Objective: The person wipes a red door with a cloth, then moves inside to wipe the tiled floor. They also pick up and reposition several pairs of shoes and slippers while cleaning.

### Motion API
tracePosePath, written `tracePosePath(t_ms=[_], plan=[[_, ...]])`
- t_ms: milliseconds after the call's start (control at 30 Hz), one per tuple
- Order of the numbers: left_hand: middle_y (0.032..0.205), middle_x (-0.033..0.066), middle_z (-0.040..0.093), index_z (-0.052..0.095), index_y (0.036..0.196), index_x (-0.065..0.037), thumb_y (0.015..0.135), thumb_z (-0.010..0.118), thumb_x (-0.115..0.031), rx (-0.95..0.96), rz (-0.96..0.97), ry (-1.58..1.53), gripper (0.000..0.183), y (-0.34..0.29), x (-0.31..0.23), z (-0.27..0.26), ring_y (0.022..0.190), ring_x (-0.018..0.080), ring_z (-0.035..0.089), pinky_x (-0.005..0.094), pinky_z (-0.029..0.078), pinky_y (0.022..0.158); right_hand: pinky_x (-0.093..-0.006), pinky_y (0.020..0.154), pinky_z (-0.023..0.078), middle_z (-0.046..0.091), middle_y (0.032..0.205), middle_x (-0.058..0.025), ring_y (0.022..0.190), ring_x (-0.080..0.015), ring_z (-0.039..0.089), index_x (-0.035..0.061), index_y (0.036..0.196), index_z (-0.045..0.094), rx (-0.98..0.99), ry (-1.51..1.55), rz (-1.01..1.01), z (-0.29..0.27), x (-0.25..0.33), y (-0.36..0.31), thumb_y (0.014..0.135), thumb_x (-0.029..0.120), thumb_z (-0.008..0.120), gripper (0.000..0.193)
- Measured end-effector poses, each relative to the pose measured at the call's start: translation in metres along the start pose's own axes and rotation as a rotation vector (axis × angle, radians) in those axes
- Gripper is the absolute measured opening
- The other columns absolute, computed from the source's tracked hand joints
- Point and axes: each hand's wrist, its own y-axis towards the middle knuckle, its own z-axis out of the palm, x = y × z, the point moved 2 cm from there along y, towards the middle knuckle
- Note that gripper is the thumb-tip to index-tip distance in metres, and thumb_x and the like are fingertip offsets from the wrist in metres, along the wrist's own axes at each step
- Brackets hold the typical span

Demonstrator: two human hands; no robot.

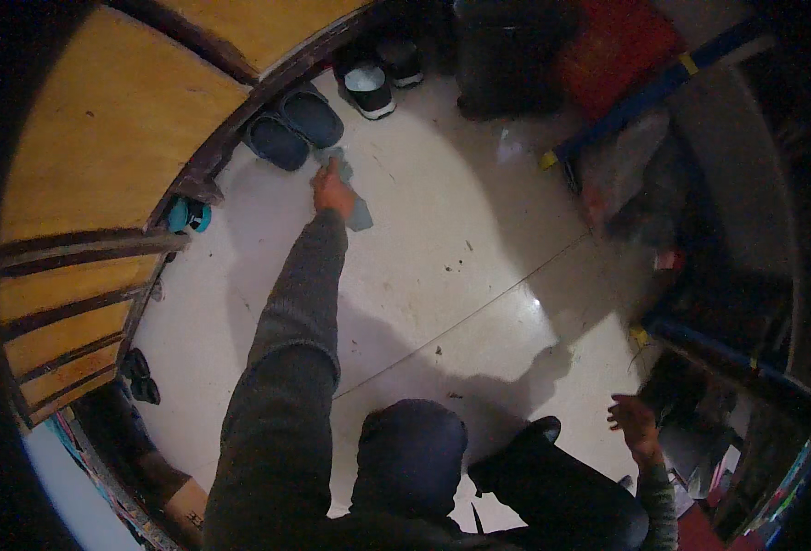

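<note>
Gripping grey-green cloth [360, 217] in left hand [334, 195] by rounded dark slippers' [281, 142] edges — with pale floor [415, 207] open rightward, right hand [638, 429] spread, empty.

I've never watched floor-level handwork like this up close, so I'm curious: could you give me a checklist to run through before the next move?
1. Left hand on the grey cloth: ok, the cloth shows beyond the fingers and beside the palm.
2. Right hand free: ok, its fingers are spread and nothing shows in it.
3. Space just past the cloth: not ok, dark slippers sit close by.
4. Floor free of specks: not ok, dark specks lie on it.
5. Cloth clean: cannot tell, it looks too blurred.
</note>
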Motion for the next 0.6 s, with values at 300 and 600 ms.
tracePosePath(t_ms=[300, 600], plan=[[0.163, 0.0158, 0.045, 0.055, 0.151, -0.015, 0.085, 0.064, 0.0, -0.045, 0.658, 0.208, 0.069, -0.052, -0.109, 0.051, 0.139, 0.0409, 0.045, 0.049, 0.039, 0.115, -0.0348, 0.077, 0.059, 0.074, 0.111, -0.0109, 0.093, -0.0215, 0.073, 0.0018, 0.139, 0.06, 0.142, 0.057, 0.048, 0.023, 0.014, -0.018, 0.106, 0.046, 0.058, 0.055], [0.156, 0.0123, 0.053, 0.064, 0.144, -0.019, 0.089, 0.057, 0.012, 0.423, 0.86, -0.186, 0.064, -0.232, -0.153, 0.033, 0.14, 0.0417, 0.05, 0.0485, 0.047, 0.114, -0.0297, 0.076, 0.054, 0.069, 0.095, -0.0023, 0.085, -0.0121, 0.061, 0.0039, 0.132, 0.068, 0.216, -0.272, -0.277, 0.074, 0.074, 0.039, 0.108, 0.014, 0.06, 0.028]])
